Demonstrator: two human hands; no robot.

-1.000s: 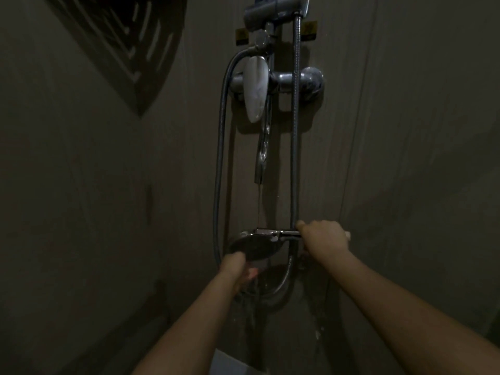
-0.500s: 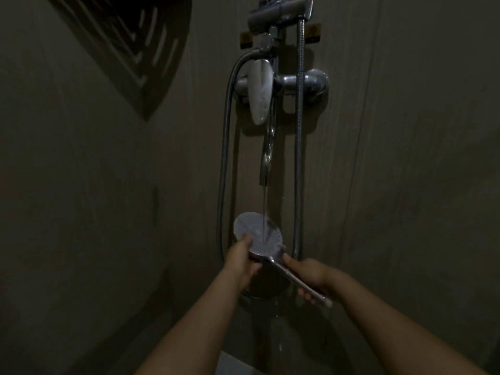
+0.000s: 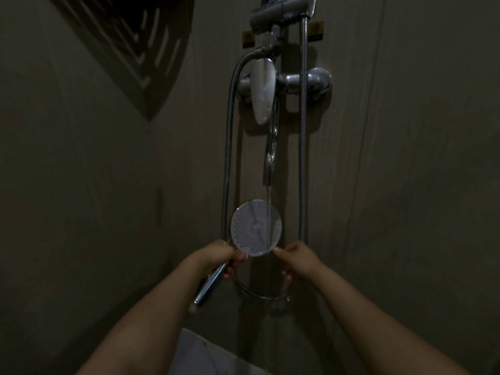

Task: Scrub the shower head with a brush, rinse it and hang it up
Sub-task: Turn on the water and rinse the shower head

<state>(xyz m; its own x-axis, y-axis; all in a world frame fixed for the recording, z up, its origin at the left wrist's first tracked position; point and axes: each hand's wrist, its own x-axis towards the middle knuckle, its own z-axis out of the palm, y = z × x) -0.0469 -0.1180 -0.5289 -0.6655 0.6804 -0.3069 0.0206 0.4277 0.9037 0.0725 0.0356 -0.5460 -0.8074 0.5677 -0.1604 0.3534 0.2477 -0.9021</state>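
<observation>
The round shower head [image 3: 255, 231] faces me, its pale nozzle face under a thin stream of water falling from the spout [image 3: 269, 163]. My left hand [image 3: 216, 257] grips the chrome handle [image 3: 208, 286], which slants down and to the left from the disc. My right hand [image 3: 295, 262] is at the disc's lower right edge, thumb tip at the rim and fingers loosely curled, holding nothing. The metal hose [image 3: 227, 169] loops down behind both hands. No brush is in view.
The mixer tap with its white lever [image 3: 263, 90] sits on the wall above, and the holder bracket [image 3: 281, 12] is at the top of the rail. A dark corner shelf [image 3: 140, 50] hangs upper left. A pale edge [image 3: 200, 353] shows below.
The handle passed from my right hand to my left and now points down-left. The disc turned from edge-on to face me under the stream. My right hand let go.
</observation>
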